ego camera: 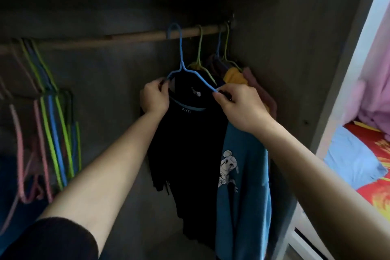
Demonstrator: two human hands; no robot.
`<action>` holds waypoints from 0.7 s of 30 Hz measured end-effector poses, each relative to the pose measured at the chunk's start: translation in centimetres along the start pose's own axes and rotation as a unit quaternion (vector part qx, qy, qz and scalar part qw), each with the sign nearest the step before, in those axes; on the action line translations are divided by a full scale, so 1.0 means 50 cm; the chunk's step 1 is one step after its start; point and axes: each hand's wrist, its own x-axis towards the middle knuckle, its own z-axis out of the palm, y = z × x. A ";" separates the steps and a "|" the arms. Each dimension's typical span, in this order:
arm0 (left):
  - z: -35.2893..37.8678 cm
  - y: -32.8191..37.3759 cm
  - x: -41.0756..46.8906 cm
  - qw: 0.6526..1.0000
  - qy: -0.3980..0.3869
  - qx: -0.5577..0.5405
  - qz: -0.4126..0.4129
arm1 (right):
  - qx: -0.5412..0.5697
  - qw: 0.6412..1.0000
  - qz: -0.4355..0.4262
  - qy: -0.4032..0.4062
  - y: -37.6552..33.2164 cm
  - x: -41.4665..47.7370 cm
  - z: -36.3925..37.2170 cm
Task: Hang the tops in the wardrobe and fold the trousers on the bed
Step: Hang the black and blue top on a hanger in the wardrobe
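Hands reach up and forward on outstretched forearms, set apart. The left hand [155, 98] pinches the left shoulder end of a blue hanger [181, 57], and the right hand [240, 105] pinches its right end. The hanger's hook sits over the wooden rail [126, 37], and a black top [190, 143] hangs from it inside the wardrobe [285, 59], just beside a blue printed top [244, 167]. Empty coloured hangers [52, 116] bunch at the rail's left end. At the right edge lies a bed [356, 160] with red and blue bedding.
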 end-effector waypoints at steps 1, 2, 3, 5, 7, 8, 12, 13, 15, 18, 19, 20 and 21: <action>0.004 -0.003 0.018 1.000 -0.011 0.003 0.004 | -0.002 1.000 0.001 0.002 -0.002 0.009 0.004; 0.008 -0.005 0.034 1.000 -0.019 0.000 0.014 | -0.004 1.000 0.000 0.009 -0.004 0.015 0.005; 0.015 -0.005 0.046 0.999 -0.024 -0.008 0.029 | -0.004 1.000 0.000 0.021 -0.005 0.019 0.004; 0.032 0.005 0.066 0.998 -0.017 -0.039 0.049 | -0.003 0.999 0.004 0.049 -0.008 0.023 -0.011; 0.047 0.025 0.086 0.997 0.001 -0.072 0.039 | -0.006 0.998 0.008 0.064 -0.016 0.033 -0.030; 0.053 0.033 0.096 0.996 0.006 -0.086 0.031 | -0.008 0.998 0.012 0.064 -0.018 0.041 -0.035; 0.071 -0.006 0.110 0.999 -0.033 -0.038 -0.003 | -0.055 0.998 0.018 0.040 -0.020 0.067 -0.007; 0.076 -0.029 0.105 0.998 -0.049 -0.032 -0.024 | -0.065 0.998 0.016 0.019 -0.017 0.067 0.011; 0.083 -0.065 0.093 0.993 -0.080 -0.058 -0.065 | -0.071 0.997 0.012 -0.016 -0.007 0.058 0.047; 0.076 -0.075 0.086 0.993 -0.084 -0.060 -0.055 | -0.076 0.997 0.003 0.002 0.004 0.044 0.065; 0.068 -0.069 0.086 0.994 -0.087 -0.046 -0.046 | -0.072 0.997 0.003 0.006 0.004 0.043 0.064; 0.060 -0.063 0.083 0.995 -0.092 -0.032 -0.038 | -0.071 0.997 0.006 0.005 0.003 0.040 0.062; 0.051 -0.056 0.078 0.994 -0.098 -0.022 -0.031 | -0.075 0.997 0.012 0.004 0.002 0.037 0.058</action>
